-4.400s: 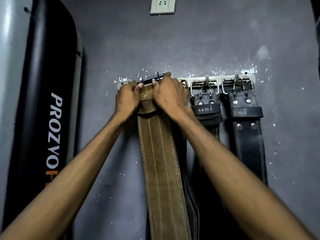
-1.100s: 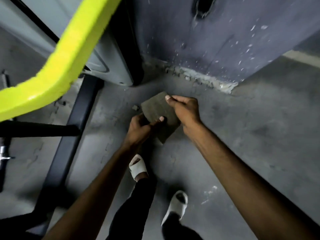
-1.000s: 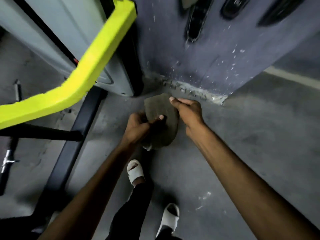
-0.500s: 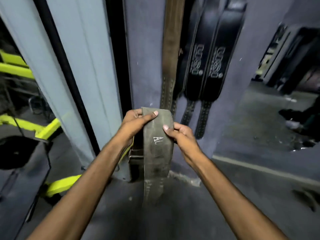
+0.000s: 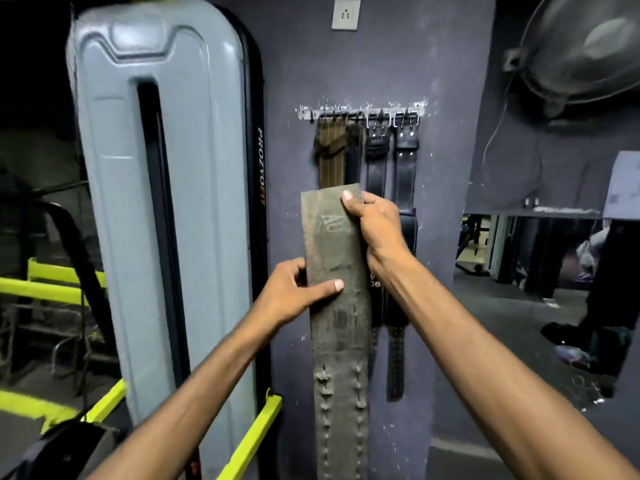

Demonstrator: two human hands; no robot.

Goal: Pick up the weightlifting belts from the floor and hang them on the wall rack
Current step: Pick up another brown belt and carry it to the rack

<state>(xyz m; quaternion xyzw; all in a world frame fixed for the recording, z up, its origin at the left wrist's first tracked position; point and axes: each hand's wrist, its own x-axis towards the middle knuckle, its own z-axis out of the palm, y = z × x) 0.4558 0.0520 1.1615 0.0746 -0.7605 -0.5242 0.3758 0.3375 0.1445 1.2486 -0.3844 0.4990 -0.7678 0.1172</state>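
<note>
I hold a worn grey-green weightlifting belt (image 5: 332, 306) upright in front of the wall, its lower end with punched holes hanging down. My right hand (image 5: 375, 223) grips its upper right edge near a faint logo. My left hand (image 5: 298, 296) pinches its left edge lower down, thumb across the face. Above and behind, the metal wall rack (image 5: 360, 112) carries a brown stitched belt (image 5: 330, 157) and black belts (image 5: 405, 161) hanging by their buckles. The held belt's top edge is below the rack.
A tall grey machine shroud (image 5: 166, 220) stands to the left of the rack, with yellow-green frame bars (image 5: 252, 441) at its foot. A wall socket (image 5: 345, 14) sits above the rack. A fan (image 5: 581, 50) is mounted at upper right; a mirror (image 5: 540, 258) lies below it.
I rose from the floor with the grey-green belt. The view swung up from the floor to the rack, and my hands lifted the belt higher, right hand now above the left.
</note>
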